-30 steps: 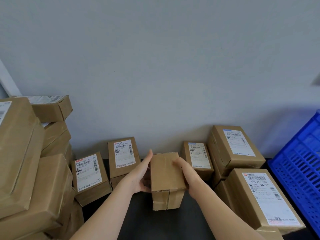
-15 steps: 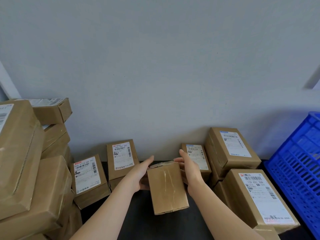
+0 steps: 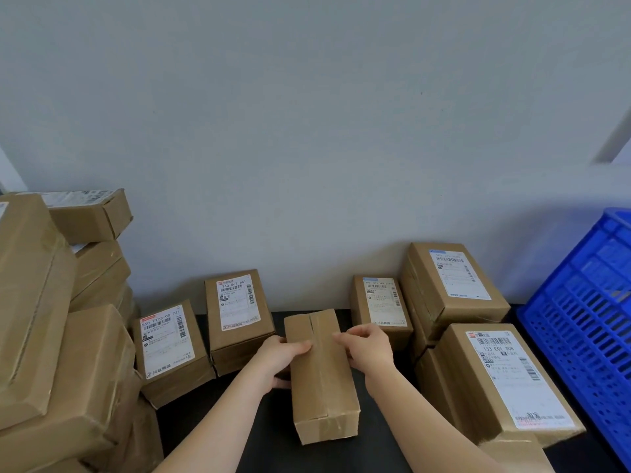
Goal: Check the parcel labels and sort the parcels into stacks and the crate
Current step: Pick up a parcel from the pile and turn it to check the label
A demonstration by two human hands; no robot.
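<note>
A brown taped parcel lies lengthwise at the centre of the dark table, its taped seam facing up and no label showing. My left hand grips its left side, thumb on the top face. On the right side, my right hand holds the parcel with curled fingers on top. Labelled parcels stand behind: two on the left, one just right of the held parcel. A blue slatted crate sits at the far right.
A tall, leaning pile of brown parcels fills the left side. On the right, a large labelled parcel tops a stack, with another labelled one in front of it. A grey wall closes the back.
The parcel has been turned over from standing on end to lying flat with its seam up, and it now points toward me. Both hands shifted onto its top face.
</note>
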